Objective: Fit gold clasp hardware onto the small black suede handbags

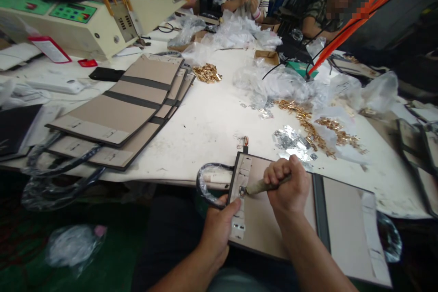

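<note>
A beige bag panel with dark edging and a dark cross strip lies over the table's front edge. My left hand grips its left edge, thumb on top near the pale strip with small metal plates. My right hand is closed around a wooden-handled tool. The tool slants down to the left, its tip at a small metal fitting on that strip; the tip's exact shape is too small to tell. A plastic-wrapped handle loop sticks out from the panel's left side.
Stacked panels with wrapped handles lie on the left. Silver plates and gold metal pieces are heaped beyond my right hand. A cream machine stands at the back left. Orange cords slant down at right. Several people sit across the table.
</note>
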### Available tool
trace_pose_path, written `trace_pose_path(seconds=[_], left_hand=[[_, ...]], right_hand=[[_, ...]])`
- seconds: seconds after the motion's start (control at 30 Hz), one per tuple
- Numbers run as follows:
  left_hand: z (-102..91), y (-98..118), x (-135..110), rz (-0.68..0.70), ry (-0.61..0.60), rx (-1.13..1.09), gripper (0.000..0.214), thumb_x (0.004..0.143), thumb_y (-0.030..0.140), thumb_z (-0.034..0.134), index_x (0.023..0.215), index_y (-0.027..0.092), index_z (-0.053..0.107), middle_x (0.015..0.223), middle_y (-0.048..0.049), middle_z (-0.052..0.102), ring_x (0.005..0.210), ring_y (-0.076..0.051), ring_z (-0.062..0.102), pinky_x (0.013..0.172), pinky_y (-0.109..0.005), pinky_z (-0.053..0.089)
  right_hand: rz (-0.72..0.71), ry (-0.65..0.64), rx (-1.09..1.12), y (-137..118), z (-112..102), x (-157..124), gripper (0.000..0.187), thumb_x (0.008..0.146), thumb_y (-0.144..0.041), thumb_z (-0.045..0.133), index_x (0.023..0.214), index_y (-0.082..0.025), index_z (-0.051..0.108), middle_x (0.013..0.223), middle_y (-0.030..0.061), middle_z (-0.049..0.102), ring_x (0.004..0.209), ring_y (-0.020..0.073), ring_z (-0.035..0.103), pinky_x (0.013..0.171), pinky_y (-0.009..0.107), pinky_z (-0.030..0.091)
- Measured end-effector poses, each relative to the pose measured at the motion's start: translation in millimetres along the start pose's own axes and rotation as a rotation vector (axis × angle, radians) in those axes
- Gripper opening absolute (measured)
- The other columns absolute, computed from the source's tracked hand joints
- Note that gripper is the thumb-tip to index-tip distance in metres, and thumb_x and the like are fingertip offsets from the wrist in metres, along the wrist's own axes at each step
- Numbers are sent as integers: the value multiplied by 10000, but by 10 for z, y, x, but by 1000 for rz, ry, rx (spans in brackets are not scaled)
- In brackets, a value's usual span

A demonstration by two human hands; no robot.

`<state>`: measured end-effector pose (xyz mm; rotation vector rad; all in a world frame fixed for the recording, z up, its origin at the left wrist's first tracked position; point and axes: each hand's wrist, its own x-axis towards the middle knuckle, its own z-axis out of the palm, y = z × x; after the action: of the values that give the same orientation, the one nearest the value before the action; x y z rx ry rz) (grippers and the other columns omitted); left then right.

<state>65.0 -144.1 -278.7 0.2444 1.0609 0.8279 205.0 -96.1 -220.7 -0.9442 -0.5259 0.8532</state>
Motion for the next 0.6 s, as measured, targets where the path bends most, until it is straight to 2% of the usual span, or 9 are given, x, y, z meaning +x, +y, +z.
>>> trace_pose_path(seconds=[0.17,0.33,0.47,0.6], left_hand=[[-5,13,0,-28,-2,-25,484,590,395,910,953,119,748,781,-89,786,688,-243,736,663,-315,542],[-12,-2,2,-42,-16,-40,469,613,386,900,967,121,742,777,-81,781,666,-216,717,656,-304,538],[-14,-7,3,-39,-24,-51,468,631,390,896,979,118,741,765,-84,780,651,-215,715,641,-299,534],[-22,-11,4,-21,-59,-89,466,625,382,909,972,120,744,765,-80,780,647,-212,713,651,-303,540]], right_hand=[[-43,-67,1,-101,49,-15,416,929,-370,661,628,-212,421,519,-89,394,392,79,355,378,218,356],[-208,-223,-126,-71,115,-98,415,984,-317,605,607,-208,468,521,-66,426,402,87,388,389,235,357],[-187,-375,-193,-1,134,-141,413,1011,-279,570,610,-199,509,535,-43,460,432,99,442,399,240,377],[-246,-400,-182,-10,172,-137,424,1010,-296,568,602,-208,493,516,-55,426,425,99,431,405,241,386]])
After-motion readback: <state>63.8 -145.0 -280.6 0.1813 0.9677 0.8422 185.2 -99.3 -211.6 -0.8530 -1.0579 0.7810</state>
